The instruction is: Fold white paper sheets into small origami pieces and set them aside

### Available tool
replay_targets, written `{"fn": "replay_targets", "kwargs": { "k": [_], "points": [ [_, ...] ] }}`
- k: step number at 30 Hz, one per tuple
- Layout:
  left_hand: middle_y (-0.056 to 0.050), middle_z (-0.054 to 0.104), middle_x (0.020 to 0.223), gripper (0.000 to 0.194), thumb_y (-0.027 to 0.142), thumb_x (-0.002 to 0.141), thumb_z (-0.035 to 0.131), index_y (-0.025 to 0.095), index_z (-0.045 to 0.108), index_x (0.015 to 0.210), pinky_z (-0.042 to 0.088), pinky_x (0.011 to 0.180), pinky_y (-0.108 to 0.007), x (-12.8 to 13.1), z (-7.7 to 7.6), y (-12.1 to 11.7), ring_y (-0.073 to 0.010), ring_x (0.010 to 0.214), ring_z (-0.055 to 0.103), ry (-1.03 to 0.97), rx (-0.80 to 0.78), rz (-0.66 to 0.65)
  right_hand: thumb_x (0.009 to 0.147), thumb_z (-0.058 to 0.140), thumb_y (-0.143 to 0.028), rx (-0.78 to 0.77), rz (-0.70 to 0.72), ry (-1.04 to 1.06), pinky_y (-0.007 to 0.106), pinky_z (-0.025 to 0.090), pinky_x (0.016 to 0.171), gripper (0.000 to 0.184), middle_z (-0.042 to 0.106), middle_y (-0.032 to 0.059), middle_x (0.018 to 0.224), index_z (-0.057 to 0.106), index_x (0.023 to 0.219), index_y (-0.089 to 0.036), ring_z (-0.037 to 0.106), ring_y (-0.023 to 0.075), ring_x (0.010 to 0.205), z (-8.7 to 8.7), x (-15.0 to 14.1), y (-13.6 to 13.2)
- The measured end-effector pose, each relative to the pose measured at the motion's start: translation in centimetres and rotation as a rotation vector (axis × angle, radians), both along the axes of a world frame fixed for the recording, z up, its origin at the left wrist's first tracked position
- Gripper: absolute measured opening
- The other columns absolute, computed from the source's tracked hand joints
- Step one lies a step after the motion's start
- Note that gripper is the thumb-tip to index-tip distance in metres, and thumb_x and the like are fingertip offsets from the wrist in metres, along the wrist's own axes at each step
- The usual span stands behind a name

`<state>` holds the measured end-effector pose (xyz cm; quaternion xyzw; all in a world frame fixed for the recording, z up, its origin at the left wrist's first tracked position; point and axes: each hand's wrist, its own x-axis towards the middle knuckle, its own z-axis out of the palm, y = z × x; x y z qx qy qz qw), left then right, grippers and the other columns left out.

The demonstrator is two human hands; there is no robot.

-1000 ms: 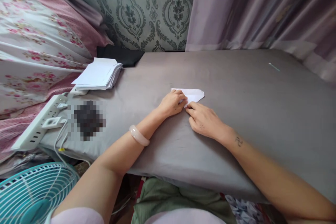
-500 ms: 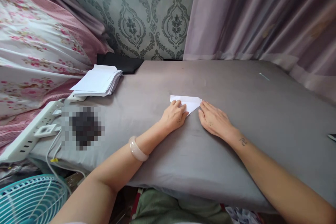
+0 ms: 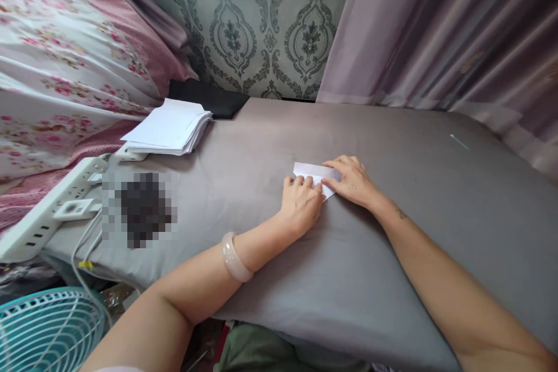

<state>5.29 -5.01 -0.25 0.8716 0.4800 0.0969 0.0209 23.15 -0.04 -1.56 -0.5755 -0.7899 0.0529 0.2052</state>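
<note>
A small piece of folded white paper (image 3: 310, 169) lies on the grey-covered tabletop (image 3: 244, 186), a straight band along its far edge. My left hand (image 3: 301, 204) bends its fingers over the near left part and presses the paper down. At the right end, my right hand (image 3: 351, 180) pinches the paper between thumb and fingers. Part of the sheet is hidden under both hands. A pale bangle (image 3: 235, 258) circles my left wrist.
A stack of white paper (image 3: 168, 128) sits at the back left, before a black flat item (image 3: 209, 99). Along the left edge are a white power strip (image 3: 47, 209) with cables and a blurred-out dark patch (image 3: 146, 209). A teal fan (image 3: 47, 331) stands lower left.
My right hand has moved from lying flat beside the paper's right tip to pinching its right end. The paper's far band now looks raised or folded over. The view has shifted slightly.
</note>
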Motion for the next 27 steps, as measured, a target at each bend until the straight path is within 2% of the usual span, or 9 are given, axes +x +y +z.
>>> {"fn": "replay_targets", "kwargs": {
  "k": [3, 7, 11, 14, 16, 19, 20, 23, 27],
  "points": [
    [-0.011, 0.061, 0.110, 0.034, 0.035, 0.098, 0.036, 0.020, 0.062, 0.115, 0.038, 0.082, -0.043, 0.0, 0.0, 0.1, -0.0293, 0.102, 0.056, 0.001, 0.006, 0.027, 0.083, 0.060, -0.037, 0.001, 0.005, -0.032, 0.042, 0.038, 0.090, 0.026, 0.064, 0.0064, 0.098, 0.070, 0.103, -0.025, 0.053, 0.0254, 0.100, 0.1, 0.0, -0.2],
    [-0.014, 0.063, 0.106, 0.034, 0.031, 0.097, 0.037, 0.016, 0.062, 0.113, 0.037, 0.085, -0.044, 0.1, -0.2, 0.0, -0.0295, 0.098, 0.058, 0.040, -0.007, 0.000, 0.087, 0.057, -0.033, -0.008, 0.082, -0.070, 0.041, 0.034, 0.089, 0.021, 0.065, 0.0044, 0.089, 0.071, 0.100, -0.027, 0.053, 0.0221, 0.092, 0.3, 0.0, -0.5],
    [-0.013, 0.062, 0.103, 0.030, 0.028, 0.097, 0.037, 0.016, 0.061, 0.109, 0.039, 0.087, -0.043, 0.2, -0.3, -0.2, -0.0273, 0.096, 0.058, 0.033, 0.003, -0.009, 0.090, 0.053, -0.028, 0.021, 0.148, -0.122, 0.036, 0.037, 0.083, 0.023, 0.065, 0.0062, 0.096, 0.072, 0.103, -0.026, 0.053, 0.0216, 0.093, 0.4, -0.2, -1.2],
    [-0.014, 0.058, 0.111, 0.027, 0.033, 0.095, 0.043, 0.016, 0.058, 0.110, 0.040, 0.085, -0.041, -0.1, -0.1, 0.0, -0.0286, 0.102, 0.055, -0.014, 0.014, 0.053, 0.093, 0.048, -0.025, 0.036, 0.177, -0.168, 0.035, 0.039, 0.081, 0.028, 0.065, 0.0073, 0.101, 0.070, 0.109, -0.024, 0.053, 0.0209, 0.093, 0.6, -0.5, -2.0],
    [-0.017, 0.052, 0.125, 0.038, 0.038, 0.090, 0.053, 0.013, 0.052, 0.119, 0.037, 0.093, -0.043, -0.4, 0.0, 0.5, -0.0313, 0.115, 0.048, -0.069, 0.067, 0.078, 0.094, 0.044, -0.023, 0.035, 0.182, -0.208, 0.035, 0.040, 0.082, 0.031, 0.065, 0.0079, 0.102, 0.069, 0.113, -0.023, 0.053, 0.0213, 0.093, 0.7, -0.7, -2.4],
    [-0.018, 0.041, 0.141, 0.060, 0.045, 0.086, 0.059, 0.013, 0.040, 0.133, 0.024, 0.109, -0.046, -1.3, -0.2, 1.8, -0.0320, 0.133, 0.034, -0.126, 0.122, -0.021, 0.095, 0.043, -0.023, 0.028, 0.173, -0.233, 0.035, 0.041, 0.083, 0.033, 0.065, 0.0088, 0.104, 0.069, 0.114, -0.022, 0.053, 0.0220, 0.094, 0.8, -0.8, -2.5],
    [-0.017, 0.043, 0.140, 0.060, 0.048, 0.087, 0.057, 0.013, 0.040, 0.133, 0.022, 0.110, -0.045, -1.6, -0.4, 2.3, -0.0304, 0.132, 0.036, -0.125, 0.101, -0.066, 0.095, 0.043, -0.024, 0.022, 0.173, -0.227, 0.036, 0.042, 0.083, 0.033, 0.065, 0.0088, 0.105, 0.069, 0.114, -0.022, 0.054, 0.0219, 0.093, 0.8, -0.7, -2.5],
    [-0.014, 0.055, 0.125, 0.055, 0.058, 0.088, 0.051, 0.015, 0.054, 0.121, 0.027, 0.107, -0.042, -2.4, -0.8, 3.4, -0.0272, 0.118, 0.049, -0.081, 0.026, -0.135, 0.095, 0.042, -0.026, -0.005, 0.189, -0.167, 0.035, 0.043, 0.084, 0.034, 0.064, 0.0078, 0.107, 0.069, 0.115, -0.023, 0.054, 0.0207, 0.092, 0.6, -0.2, -2.3],
    [-0.014, 0.056, 0.119, 0.057, 0.065, 0.086, 0.048, 0.015, 0.063, 0.109, 0.034, 0.099, -0.039, -2.7, -0.9, 3.8, -0.0274, 0.110, 0.051, -0.043, 0.070, -0.146, 0.095, 0.043, -0.026, -0.048, 0.207, -0.073, 0.034, 0.045, 0.086, 0.033, 0.065, 0.0072, 0.106, 0.069, 0.113, -0.023, 0.055, 0.0201, 0.094, 0.6, 1.0, -2.3]
  ]
}}
